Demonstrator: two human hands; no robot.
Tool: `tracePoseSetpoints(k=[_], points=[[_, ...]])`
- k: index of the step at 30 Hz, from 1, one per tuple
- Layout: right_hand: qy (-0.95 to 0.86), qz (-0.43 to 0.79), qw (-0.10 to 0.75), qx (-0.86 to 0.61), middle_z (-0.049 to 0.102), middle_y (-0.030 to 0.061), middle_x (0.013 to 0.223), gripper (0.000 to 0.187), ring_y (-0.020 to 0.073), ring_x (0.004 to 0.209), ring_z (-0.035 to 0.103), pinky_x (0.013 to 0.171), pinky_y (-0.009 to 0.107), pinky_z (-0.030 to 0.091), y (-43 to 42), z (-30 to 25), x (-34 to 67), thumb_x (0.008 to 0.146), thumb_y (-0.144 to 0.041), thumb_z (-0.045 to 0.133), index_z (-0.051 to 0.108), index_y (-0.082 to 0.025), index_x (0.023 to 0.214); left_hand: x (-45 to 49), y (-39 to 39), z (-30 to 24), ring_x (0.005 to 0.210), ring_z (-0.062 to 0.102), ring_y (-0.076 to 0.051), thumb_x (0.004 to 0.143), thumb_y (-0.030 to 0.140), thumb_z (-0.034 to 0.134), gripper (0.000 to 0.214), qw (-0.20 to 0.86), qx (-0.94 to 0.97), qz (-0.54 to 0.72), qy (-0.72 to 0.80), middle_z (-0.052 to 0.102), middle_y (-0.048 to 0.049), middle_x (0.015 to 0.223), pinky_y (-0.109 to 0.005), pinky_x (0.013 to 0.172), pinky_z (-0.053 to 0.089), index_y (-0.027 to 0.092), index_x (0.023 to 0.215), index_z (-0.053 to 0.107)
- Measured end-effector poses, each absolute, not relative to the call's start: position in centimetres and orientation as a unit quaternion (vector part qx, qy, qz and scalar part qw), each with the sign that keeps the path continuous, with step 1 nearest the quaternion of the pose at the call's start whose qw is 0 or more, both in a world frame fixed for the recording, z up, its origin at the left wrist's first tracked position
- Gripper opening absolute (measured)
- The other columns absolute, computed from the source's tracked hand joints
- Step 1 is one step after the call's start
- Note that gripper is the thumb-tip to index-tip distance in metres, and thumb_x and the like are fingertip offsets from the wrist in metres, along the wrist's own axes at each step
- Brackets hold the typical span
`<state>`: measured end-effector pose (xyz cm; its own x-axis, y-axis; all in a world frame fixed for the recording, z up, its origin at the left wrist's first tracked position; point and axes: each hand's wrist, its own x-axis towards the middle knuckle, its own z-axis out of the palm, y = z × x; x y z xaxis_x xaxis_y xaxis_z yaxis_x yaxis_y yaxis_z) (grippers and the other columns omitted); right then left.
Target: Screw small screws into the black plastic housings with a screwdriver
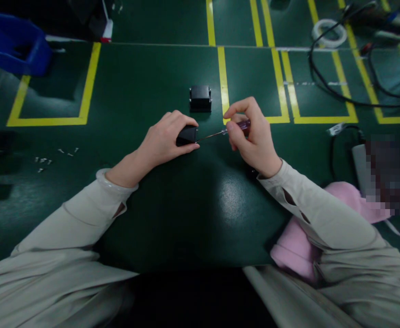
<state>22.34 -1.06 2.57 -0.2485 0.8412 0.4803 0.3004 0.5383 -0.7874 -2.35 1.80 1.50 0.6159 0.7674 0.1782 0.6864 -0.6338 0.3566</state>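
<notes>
Between the thumb and fingers of my left hand (167,139) is a small black box (187,135), gripped low over the green table. My right hand (252,136) is closed around the purple handle of a screwdriver (243,126). The thin metal shaft points left, and its tip meets the right end of the box near a corner. Whether the tip sits in a screw is too small to tell. Just beyond my hands stands a second black box (200,98) with small shiny screws at its sides.
Several loose screws (43,160) lie at the left. A blue bin (15,43) stands at the far left. White tape (329,33) and black cable (314,75) lie at the far right. Pink cloth (297,248) is beside my right forearm. Yellow tape lines mark the green table (186,214).
</notes>
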Motion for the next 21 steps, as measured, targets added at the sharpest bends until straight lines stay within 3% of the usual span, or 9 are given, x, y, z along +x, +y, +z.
tracePoseSetpoints(k=[5, 10, 16, 21], points=[[-0.730, 0.292, 0.466, -0.405, 0.050, -0.0037, 0.072, 0.032, 0.0092, 0.064, 0.054, 0.058, 0.024, 0.044, -1.10, 2.68, 22.31, 0.100, -0.055, 0.049, 0.052, -0.023, 0.094, -2.31, 1.82, 1.52, 0.110, 0.057, -0.029, 0.091, 0.045, 0.065, 0.042, 0.128, 0.890, 0.158, 0.409, 0.061, -0.0095, 0.118, -0.044, 0.096, 0.048, 0.019, 0.123, 0.057], [-0.734, 0.288, 0.476, -0.389, 0.044, -0.0057, 0.068, 0.029, 0.0089, 0.058, 0.047, 0.058, 0.025, 0.043, -1.02, 2.43, 22.39, 0.101, -0.052, 0.048, 0.052, -0.024, 0.101, -2.33, 1.75, 1.58, 0.110, 0.058, -0.028, 0.090, 0.045, 0.066, 0.042, 0.125, 0.890, 0.156, 0.411, 0.061, -0.0091, 0.118, -0.043, 0.094, 0.049, 0.021, 0.123, 0.057], [-0.730, 0.296, 0.467, -0.403, 0.050, -0.0034, 0.073, 0.032, 0.0095, 0.064, 0.053, 0.058, 0.025, 0.044, -1.04, 2.46, 22.37, 0.101, -0.055, 0.047, 0.052, -0.024, 0.096, -2.33, 1.74, 1.54, 0.110, 0.058, -0.028, 0.090, 0.044, 0.066, 0.041, 0.127, 0.888, 0.156, 0.413, 0.061, -0.0083, 0.117, -0.044, 0.095, 0.049, 0.022, 0.123, 0.057], [-0.729, 0.289, 0.476, -0.398, 0.046, -0.0054, 0.069, 0.030, 0.0091, 0.059, 0.048, 0.058, 0.025, 0.044, -1.07, 2.36, 22.34, 0.101, -0.054, 0.047, 0.051, -0.024, 0.102, -2.34, 1.76, 1.52, 0.110, 0.057, -0.028, 0.090, 0.045, 0.066, 0.041, 0.127, 0.889, 0.158, 0.412, 0.061, -0.0088, 0.118, -0.043, 0.095, 0.049, 0.022, 0.123, 0.057]])
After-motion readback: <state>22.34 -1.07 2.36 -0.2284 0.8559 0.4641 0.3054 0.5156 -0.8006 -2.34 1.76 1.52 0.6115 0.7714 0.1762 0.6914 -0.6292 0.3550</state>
